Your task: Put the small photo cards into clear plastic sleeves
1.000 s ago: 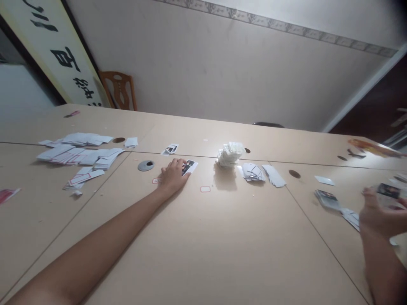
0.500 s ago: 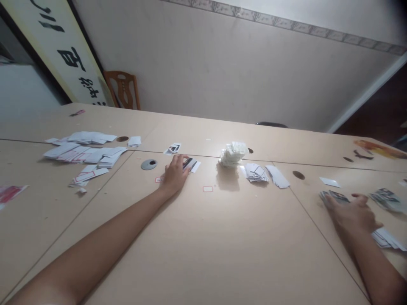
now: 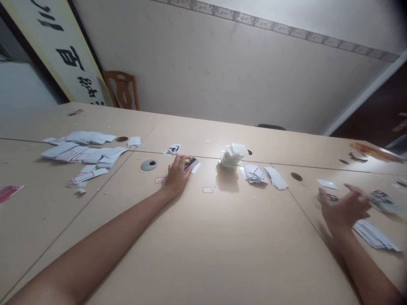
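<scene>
Clamping a card [image 3: 190, 163], likely light and slippery, by its edge at 12 o'clock: left hand [image 3: 177, 176] fingers; right hand [image 3: 345, 206] fingers are hovering apart, 3 o'clock.

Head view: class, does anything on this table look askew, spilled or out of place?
The central white stack leans, its layers offset. The cards at far left lie spilled in a loose fan, not squared. The left hand rests on a dark card; the right hand hovers open.
</scene>
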A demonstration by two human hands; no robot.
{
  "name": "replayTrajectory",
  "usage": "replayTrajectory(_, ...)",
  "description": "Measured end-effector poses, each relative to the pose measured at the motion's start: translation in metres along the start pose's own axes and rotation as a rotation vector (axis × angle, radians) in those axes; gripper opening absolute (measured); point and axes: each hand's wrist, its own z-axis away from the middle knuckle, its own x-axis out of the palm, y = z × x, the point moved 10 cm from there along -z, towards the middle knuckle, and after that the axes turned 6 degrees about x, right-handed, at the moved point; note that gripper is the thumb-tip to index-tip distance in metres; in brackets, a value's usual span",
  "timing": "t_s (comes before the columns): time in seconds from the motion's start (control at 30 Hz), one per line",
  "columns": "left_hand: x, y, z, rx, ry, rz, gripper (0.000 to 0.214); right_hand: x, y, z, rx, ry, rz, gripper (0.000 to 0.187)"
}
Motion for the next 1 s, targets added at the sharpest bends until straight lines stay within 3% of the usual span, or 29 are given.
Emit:
replayTrajectory(0.07,0.001,0.008,0.0,0.075,0.007,0.065,0.028,-0.011,-0.057,0.03,-0.193,0.007,-0.194,0.059)
replayTrajectory(0.13,0.001,0.019,0.001,0.172,0.009,0.12,0.029,-0.002,-0.11,0.066,-0.251,-0.188,-0.446,0.046)
replayTrajectory(0.23,0.002,0.032,0.005,0.309,0.014,0.163,0.03,0.042,-0.19,0.134,-0.219,-0.685,-0.674,0.032)
replayTrajectory(0.33,0.003,0.04,0.008,0.402,0.018,0.159,0.031,0.084,-0.254,0.19,-0.128,-0.978,-0.792,0.038)
replayTrajectory(0.43,0.006,0.043,0.012,0.45,-0.002,0.152,0.03,0.121,-0.293,0.223,-0.027,-1.137,-0.83,0.042)
replayTrajectory(0.57,0.012,0.041,0.013,0.428,-0.051,0.158,0.027,0.134,-0.308,0.232,-0.105,-1.1,-0.857,0.032)
replayTrajectory(0.73,0.03,0.015,0.01,0.22,-0.19,-0.062,0.055,0.144,-0.278,0.221,0.16,-1.023,-0.953,0.032)
replayTrajectory(0.83,0.035,0.001,0.011,0.092,-0.276,-0.23,0.049,0.143,-0.274,0.216,0.178,-0.95,-0.966,0.03)
replayTrajectory(0.93,0.028,0.005,0.011,0.092,-0.257,-0.31,0.036,0.144,-0.276,0.215,0.171,-0.932,-0.974,0.029)
replayTrajectory(1.0,0.023,0.005,0.011,0.058,-0.233,-0.366,0.042,0.144,-0.275,0.216,0.175,-0.927,-0.983,0.028)
